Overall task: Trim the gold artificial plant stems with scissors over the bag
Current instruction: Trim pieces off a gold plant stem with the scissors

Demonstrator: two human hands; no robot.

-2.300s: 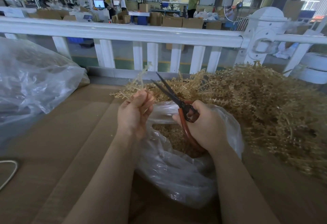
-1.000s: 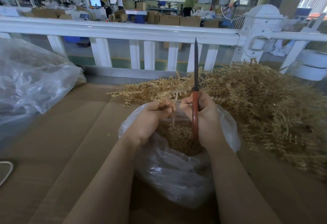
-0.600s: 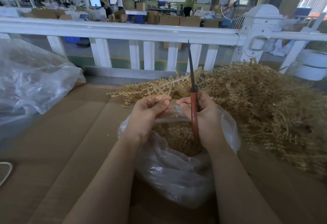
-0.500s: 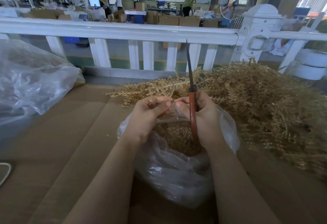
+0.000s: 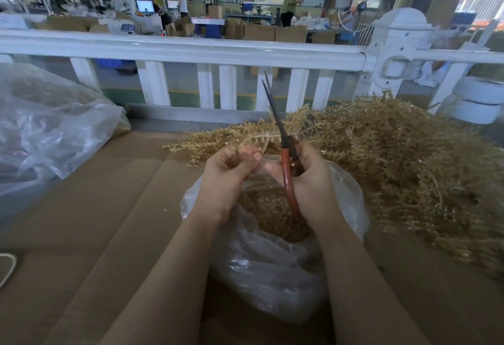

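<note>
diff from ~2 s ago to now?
The red-handled scissors, gripped by the right hand, swung from leaning left with blades wide open to nearly upright, blades almost closed. The left hand still pinches a gold plastic stem, now lower. The clear plastic bag and gold stem pile stayed put.

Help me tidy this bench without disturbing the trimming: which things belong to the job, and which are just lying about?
In use:
- scissors, gripped by the right hand
- gold stem, pinched by the left hand
- open bag of clippings beneath both hands
- pile of gold stems at right

Lying about:
- big clear plastic bag at left
- white cord at the left edge
</note>
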